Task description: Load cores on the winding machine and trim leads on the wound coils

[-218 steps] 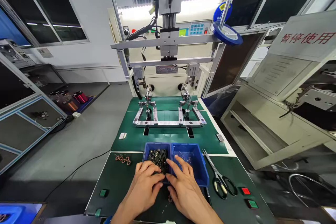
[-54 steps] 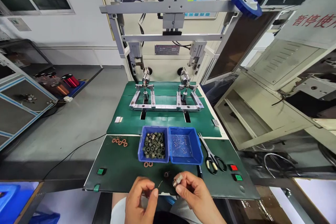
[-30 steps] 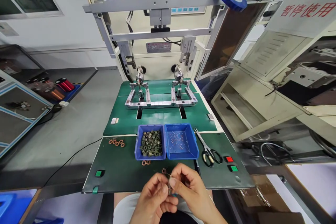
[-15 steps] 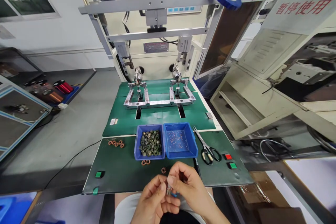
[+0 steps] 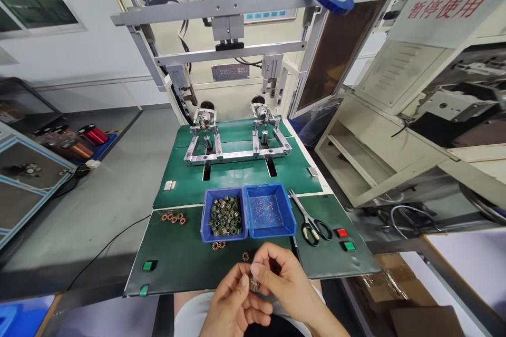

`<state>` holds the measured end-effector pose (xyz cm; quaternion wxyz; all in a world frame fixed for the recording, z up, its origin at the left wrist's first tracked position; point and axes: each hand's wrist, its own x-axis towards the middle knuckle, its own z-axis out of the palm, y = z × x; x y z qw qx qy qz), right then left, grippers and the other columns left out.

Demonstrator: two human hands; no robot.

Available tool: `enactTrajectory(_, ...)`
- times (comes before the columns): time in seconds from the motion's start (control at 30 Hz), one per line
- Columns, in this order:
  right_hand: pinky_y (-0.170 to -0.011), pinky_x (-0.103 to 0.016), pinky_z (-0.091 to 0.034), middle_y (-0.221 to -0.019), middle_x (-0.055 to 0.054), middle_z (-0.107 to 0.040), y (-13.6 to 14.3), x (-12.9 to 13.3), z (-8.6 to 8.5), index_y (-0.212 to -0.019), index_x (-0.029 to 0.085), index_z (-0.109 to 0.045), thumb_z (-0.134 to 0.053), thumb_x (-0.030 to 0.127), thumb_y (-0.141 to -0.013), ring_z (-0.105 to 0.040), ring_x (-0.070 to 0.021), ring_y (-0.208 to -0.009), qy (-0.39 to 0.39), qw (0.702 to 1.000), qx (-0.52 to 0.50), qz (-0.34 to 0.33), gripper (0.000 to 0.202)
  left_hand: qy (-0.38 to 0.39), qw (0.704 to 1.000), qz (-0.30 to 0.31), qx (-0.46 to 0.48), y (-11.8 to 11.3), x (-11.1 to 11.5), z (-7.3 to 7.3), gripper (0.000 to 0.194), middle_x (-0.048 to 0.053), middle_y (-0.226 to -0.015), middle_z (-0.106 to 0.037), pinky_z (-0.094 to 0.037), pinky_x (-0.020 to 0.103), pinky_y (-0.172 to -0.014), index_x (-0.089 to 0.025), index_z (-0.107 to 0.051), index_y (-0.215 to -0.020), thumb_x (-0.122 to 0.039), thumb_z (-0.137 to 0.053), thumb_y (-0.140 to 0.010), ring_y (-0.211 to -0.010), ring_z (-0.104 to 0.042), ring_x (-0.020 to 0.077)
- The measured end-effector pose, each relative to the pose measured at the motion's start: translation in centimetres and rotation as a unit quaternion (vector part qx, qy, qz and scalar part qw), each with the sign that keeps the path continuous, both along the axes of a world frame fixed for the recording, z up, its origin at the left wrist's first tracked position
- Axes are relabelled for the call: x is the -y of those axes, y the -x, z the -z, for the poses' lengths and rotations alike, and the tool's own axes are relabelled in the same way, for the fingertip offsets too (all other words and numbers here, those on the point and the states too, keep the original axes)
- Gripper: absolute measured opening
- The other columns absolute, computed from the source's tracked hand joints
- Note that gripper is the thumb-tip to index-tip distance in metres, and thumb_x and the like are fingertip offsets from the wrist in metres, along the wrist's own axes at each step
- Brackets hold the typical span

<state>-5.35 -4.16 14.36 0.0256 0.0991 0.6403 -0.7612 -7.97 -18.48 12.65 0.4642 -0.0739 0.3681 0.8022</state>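
Note:
A small copper-wound ring (image 5: 254, 285) is pinched between the fingertips of my left hand (image 5: 236, 297) and my right hand (image 5: 282, 279), over the table's front edge. Both hands are closed around it and partly hide it. Just beyond them a copper-wound ring (image 5: 245, 256) lies on the green table (image 5: 182, 263). Two more such rings (image 5: 219, 245) rest before a blue bin (image 5: 204, 221) full of small metal cores (image 5: 226, 216). Beside it, another blue bin (image 5: 292, 224) holds thin wire scraps. Several wound rings (image 5: 174, 218) sit at the left.
Black-handled scissors (image 5: 312, 224) lie right of the bins, near a red button (image 5: 341, 233) and a green button (image 5: 348, 246). Another green button (image 5: 148, 265) is at the left. Behind stands a machine with a metal frame (image 5: 237, 157). Cardboard boxes (image 5: 395, 279) are at the lower right.
The two small heads on the machine have changed their angle. My hands stay together, and the ring between them shows more of its copper winding. The view has shifted slightly.

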Motion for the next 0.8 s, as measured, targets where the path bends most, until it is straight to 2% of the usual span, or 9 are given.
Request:
enactTrajectory(0.1,-0.05,-0.022,-0.032,-0.056,0.007,-0.044,0.1,0.1,0.2,-0.067,0.018,-0.053,-0.07,0.06,-0.076,-0.041,-0.0096,-0.052,-0.033,0.999,0.003,0.02,0.046,0.041,0.998,-0.034,-0.031,-0.1,-0.2,-0.5,0.03,0.001,-0.07,-0.073,-0.057,0.02,-0.06,-0.016,-0.069,-0.082,-0.042,-0.08,-0.073,-0.064,-0.072,0.0126)
enactTrajectory(0.23,-0.051,-0.023,-0.035,-0.054,0.007,-0.048,0.4,0.0,0.4,-0.07,0.018,-0.056,-0.07,0.064,-0.075,-0.044,-0.0099,-0.049,-0.006,1.0,0.012,0.019,0.048,0.027,0.999,-0.017,-0.015,0.0,-0.1,-0.4,0.031,0.004,-0.074,-0.075,-0.055,0.019,-0.057,-0.015,-0.069,-0.082,-0.042,-0.08,-0.073,-0.063,-0.072,0.0127)
enactTrajectory(0.4,-0.061,-0.026,-0.042,-0.068,0.0,-0.062,0.4,-0.4,0.5,-0.079,0.017,-0.067,-0.061,0.063,-0.083,-0.052,-0.013,-0.061,-0.002,0.999,-0.003,0.041,0.047,-0.058,0.998,0.011,0.027,0.3,0.4,1.4,0.025,0.005,-0.08,-0.078,-0.056,0.02,-0.057,-0.018,-0.069,-0.093,-0.038,-0.074,-0.08,-0.067,-0.074,0.0147)
enactTrajectory(0.5,-0.063,-0.026,-0.044,-0.071,-0.001,-0.066,0.4,-0.3,0.6,-0.085,0.017,-0.071,-0.066,0.06,-0.08,-0.056,-0.0136,-0.063,0.02,1.0,0.002,0.02,0.044,-0.096,0.994,0.026,0.042,0.3,0.4,2.4,0.022,0.005,-0.082,-0.079,-0.056,0.019,-0.056,-0.018,-0.069,-0.096,-0.036,-0.072,-0.084,-0.068,-0.075,0.015)
enactTrajectory(0.57,-0.063,-0.026,-0.045,-0.071,-0.002,-0.066,0.4,-0.2,0.7,-0.085,0.017,-0.071,-0.069,0.057,-0.078,-0.058,-0.0137,-0.063,0.039,0.999,0.001,-0.003,0.041,-0.091,0.995,0.028,0.042,0.3,0.2,2.6,0.023,0.006,-0.081,-0.078,-0.055,0.019,-0.055,-0.018,-0.069,-0.096,-0.037,-0.071,-0.084,-0.067,-0.074,0.015)
enactTrajectory(0.63,-0.056,-0.024,-0.043,-0.066,0.0,-0.063,0.2,-0.3,0.8,-0.082,0.016,-0.068,-0.069,0.054,-0.079,-0.054,-0.011,-0.054,0.053,0.998,0.001,-0.025,0.038,-0.058,0.997,0.035,0.028,0.1,0.1,2.5,0.031,0.006,-0.078,-0.078,-0.055,0.02,-0.054,-0.018,-0.067,-0.098,-0.044,-0.072,-0.082,-0.066,-0.074,0.0161)
enactTrajectory(0.7,-0.05,-0.023,-0.039,-0.062,0.002,-0.057,-0.1,-0.6,0.8,-0.079,0.016,-0.067,-0.068,0.052,-0.08,-0.048,-0.0089,-0.048,0.039,0.999,-0.004,-0.027,0.036,0.017,0.999,0.039,-0.019,-0.3,0.2,2.5,0.042,0.006,-0.076,-0.076,-0.053,0.022,-0.051,-0.018,-0.064,-0.096,-0.056,-0.069,-0.078,-0.062,-0.073,0.0172)
enactTrajectory(0.77,-0.05,-0.023,-0.039,-0.063,0.003,-0.055,-0.5,-1.4,1.1,-0.079,0.017,-0.067,-0.065,0.047,-0.083,-0.049,-0.0106,-0.05,-0.061,0.998,-0.025,0.001,0.03,0.136,0.981,0.024,-0.134,-0.7,0.7,2.7,0.047,0.005,-0.075,-0.074,-0.049,0.022,-0.048,-0.019,-0.061,-0.092,-0.064,-0.062,-0.079,-0.055,-0.068,0.0157)
enactTrajectory(0.8,-0.052,-0.024,-0.042,-0.064,0.002,-0.056,-0.6,-1.8,1.3,-0.081,0.018,-0.068,-0.062,0.043,-0.086,-0.052,-0.0124,-0.054,-0.149,0.988,-0.045,0.023,0.026,0.208,0.954,0.005,-0.215,-0.9,1.0,2.9,0.046,0.004,-0.075,-0.073,-0.048,0.023,-0.049,-0.02,-0.06,-0.091,-0.065,-0.06,-0.081,-0.054,-0.065,0.0147)
